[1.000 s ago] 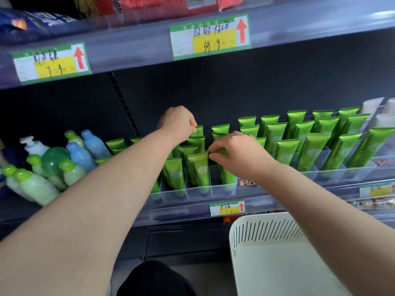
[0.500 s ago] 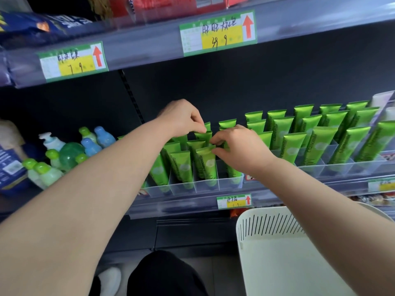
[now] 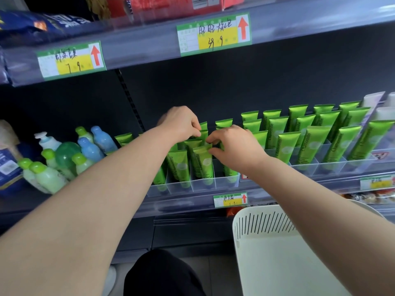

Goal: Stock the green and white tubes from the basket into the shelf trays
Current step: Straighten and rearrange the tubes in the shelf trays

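Pinch grips noted: left hand on a rear glossy green plastic tube, right hand on crimp of the front tube, both upright in clear divider tray. Judged near complete; saw full trays rightward, none visible in slotted white plastic basket.

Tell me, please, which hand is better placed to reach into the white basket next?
Probably the right hand: the white basket sits beneath its forearm; the left hand pinches a green tube farther left.

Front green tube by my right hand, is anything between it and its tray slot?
Nothing visible. The tube already stands in the tray, right hand pinching its top corner; left hand pinches the tube behind.
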{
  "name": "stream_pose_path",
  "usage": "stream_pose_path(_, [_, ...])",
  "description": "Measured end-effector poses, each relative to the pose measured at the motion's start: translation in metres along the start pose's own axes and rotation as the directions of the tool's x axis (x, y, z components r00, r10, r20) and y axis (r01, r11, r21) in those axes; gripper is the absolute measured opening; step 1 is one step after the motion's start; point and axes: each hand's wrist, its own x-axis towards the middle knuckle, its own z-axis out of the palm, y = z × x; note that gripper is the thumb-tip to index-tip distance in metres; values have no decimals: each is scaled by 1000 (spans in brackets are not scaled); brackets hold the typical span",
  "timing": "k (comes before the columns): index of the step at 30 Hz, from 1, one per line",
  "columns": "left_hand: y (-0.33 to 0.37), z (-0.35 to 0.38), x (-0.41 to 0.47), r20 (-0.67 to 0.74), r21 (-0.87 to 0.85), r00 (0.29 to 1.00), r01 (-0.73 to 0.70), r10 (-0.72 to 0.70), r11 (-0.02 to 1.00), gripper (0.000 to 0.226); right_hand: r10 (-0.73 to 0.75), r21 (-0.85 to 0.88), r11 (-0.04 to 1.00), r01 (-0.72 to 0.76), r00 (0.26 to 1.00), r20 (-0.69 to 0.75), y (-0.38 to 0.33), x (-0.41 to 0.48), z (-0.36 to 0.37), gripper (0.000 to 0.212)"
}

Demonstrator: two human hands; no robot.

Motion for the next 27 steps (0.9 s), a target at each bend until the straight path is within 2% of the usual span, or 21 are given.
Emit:
stream_pose_path(4, [-3,-7,-5,-37,-67,999,-2,-1,998,11,-9,10,1000,9,1000,-6,-2,1,2,29])
stream_pose_path(6, [-4,-15,-9,-5,-63,1000,-20,20,998,14,-5,5,1000,5,1000,-12,-3,1,3,27])
stream_pose_path(10, [-3,-21,-17,133,117,990,-54,38,992,13,27,-10,1000,-27,1000,-12,-5,0,4,23])
stream_pose_path(13, [0,-14,-19,99,177,994,-63,46,982,10,35,4,999,-35,999,-25,-5,-2,3,21])
stream_pose_path(17, [5,-8,-19,19,148,998,-67,65,987,10,34,-17,999,-35,998,-45,-4,-4,5,19])
stream_pose_path(23, [9,-3,-20,43,93,997,-72,68,993,10,43,5,999,-43,999,27,0,0,5,20])
stream_pose_path(27, [9,-6,-20,45,52,996,-74,72,996,10,28,5,1000,-28,1000,7,1,1,1,23])
